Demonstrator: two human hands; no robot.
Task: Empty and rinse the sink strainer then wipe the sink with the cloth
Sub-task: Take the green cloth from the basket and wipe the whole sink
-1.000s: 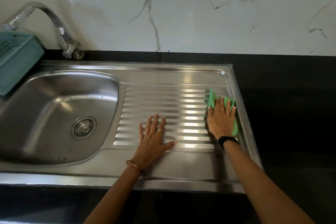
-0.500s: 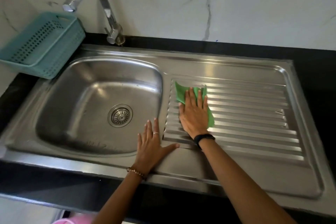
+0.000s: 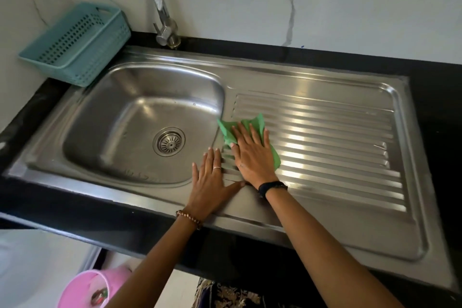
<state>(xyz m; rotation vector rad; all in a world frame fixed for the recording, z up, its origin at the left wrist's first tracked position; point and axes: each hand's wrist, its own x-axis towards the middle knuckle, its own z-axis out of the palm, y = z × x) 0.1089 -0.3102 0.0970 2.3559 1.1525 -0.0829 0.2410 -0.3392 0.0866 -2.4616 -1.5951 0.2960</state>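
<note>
A steel sink [image 3: 140,97] with a ribbed drainboard [image 3: 337,147] fills the counter. The round strainer [image 3: 169,141] sits in the drain of the basin. A green cloth [image 3: 252,125] lies on the drainboard's left end, at the basin's rim. My right hand [image 3: 252,155] presses flat on the cloth with straight fingers. My left hand [image 3: 210,180] lies flat beside it on the steel between basin and drainboard, fingers spread, holding nothing.
A curved tap [image 3: 155,0] stands behind the basin. A teal perforated basket [image 3: 77,42] sits at the back left, overhanging the sink's corner. Black counter [image 3: 440,97] surrounds the sink. A pink bin [image 3: 87,290] stands on the floor below left.
My right hand has slid the green cloth leftward across the drainboard, from its right end to the basin's rim. My left hand stays flat on the steel.
</note>
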